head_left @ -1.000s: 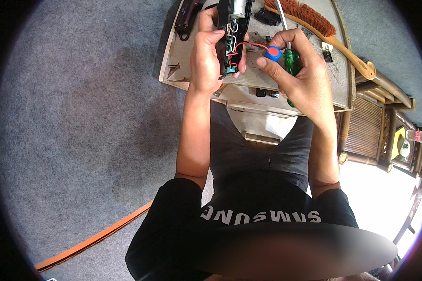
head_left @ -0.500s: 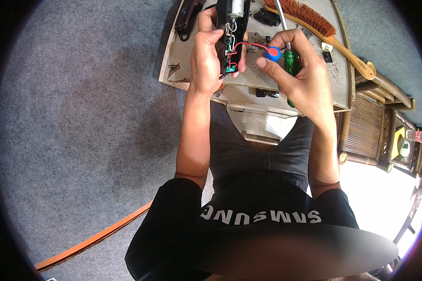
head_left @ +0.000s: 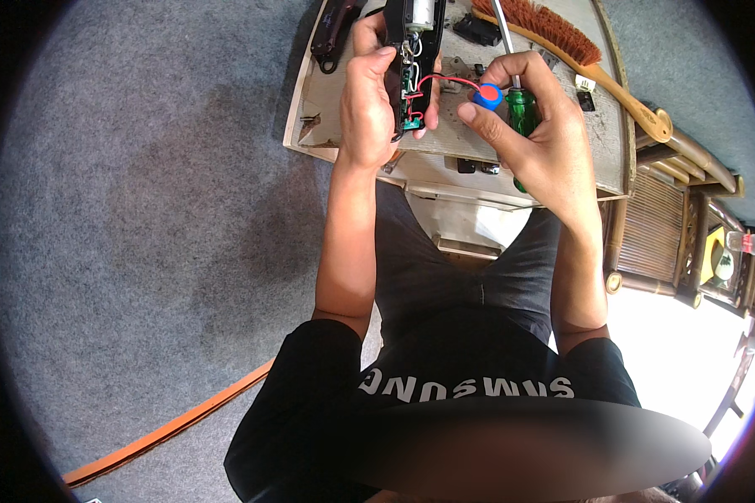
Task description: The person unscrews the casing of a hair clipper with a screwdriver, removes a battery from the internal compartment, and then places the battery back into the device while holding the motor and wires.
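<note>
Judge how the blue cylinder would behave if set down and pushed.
The blue cylinder would probably roll, given its round outline. The thin, curving red wire looks floppy; tethered to the opened black device, it might tear loose.

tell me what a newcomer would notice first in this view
Probably the bright blue cylinder with a red end, pinched by the right hand, its red wire running to an opened black handheld device in the left hand. Next, perhaps, the green-handled screwdriver at the right hand, then the reddish-bristled brush at the table's upper right.
</note>
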Demonstrator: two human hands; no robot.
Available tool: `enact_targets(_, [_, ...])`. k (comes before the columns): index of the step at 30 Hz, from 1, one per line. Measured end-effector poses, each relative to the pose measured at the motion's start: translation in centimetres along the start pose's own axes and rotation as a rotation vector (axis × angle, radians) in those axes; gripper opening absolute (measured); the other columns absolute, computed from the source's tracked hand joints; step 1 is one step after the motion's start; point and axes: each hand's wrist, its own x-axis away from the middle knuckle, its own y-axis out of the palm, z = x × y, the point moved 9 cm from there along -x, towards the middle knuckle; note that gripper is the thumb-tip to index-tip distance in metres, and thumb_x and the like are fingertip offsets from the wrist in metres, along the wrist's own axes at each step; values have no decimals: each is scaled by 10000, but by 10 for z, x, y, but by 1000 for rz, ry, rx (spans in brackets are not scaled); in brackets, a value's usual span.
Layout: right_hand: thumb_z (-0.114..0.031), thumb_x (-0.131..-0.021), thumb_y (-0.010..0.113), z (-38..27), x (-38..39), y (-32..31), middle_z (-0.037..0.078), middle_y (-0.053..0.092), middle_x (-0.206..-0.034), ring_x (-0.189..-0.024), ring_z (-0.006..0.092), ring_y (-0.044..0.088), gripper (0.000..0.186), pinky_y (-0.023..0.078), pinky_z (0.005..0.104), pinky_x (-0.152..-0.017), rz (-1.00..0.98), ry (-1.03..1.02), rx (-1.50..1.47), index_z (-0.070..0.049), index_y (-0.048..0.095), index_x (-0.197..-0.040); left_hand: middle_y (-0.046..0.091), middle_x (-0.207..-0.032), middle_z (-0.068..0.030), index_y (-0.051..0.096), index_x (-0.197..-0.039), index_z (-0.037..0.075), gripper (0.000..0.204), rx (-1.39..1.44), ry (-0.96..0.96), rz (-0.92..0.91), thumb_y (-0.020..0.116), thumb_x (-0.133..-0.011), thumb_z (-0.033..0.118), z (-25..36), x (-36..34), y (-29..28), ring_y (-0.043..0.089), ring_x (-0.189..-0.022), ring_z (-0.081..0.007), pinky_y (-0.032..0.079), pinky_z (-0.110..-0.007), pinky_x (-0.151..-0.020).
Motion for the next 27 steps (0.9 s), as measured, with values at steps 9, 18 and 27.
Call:
enact_targets(9, [-192, -882, 879, 0, 0, 0, 45, 704, -884, -724, 149, 645, 322, 497, 312, -654, 3, -1, 9, -68, 647, -1068, 676, -1021, -219, 445, -1391, 61, 500, 95, 69, -98, 307, -1058, 408, 6, -3, 8, 617, -509, -230, 444, -314, -359])
enact_targets(18, [-197, -881, 882, 0, 0, 0, 48, 704, -885, -727, 158, 648, 326, 499, 316, -660, 2, -8, 11, -68, 646, -1066, 679, -964, -170, 484, -1347, 74, 438, 39, 46, -53, 298, -1127, 404, 5, -2, 8, 622, -491, -192, 436, -282, -341])
enact_targets(27, [-198, -882, 881, 0, 0, 0, 53, 700, -874, -732, 162, 650, 324, 505, 322, -669, 4, -6, 0, -65, 645, -1061, 676, -982, -170, 447, -1330, 107, 414, -25, 20, -37, 306, -1110, 428, 4, -1, 8, 624, -486, -190, 440, -283, -334])
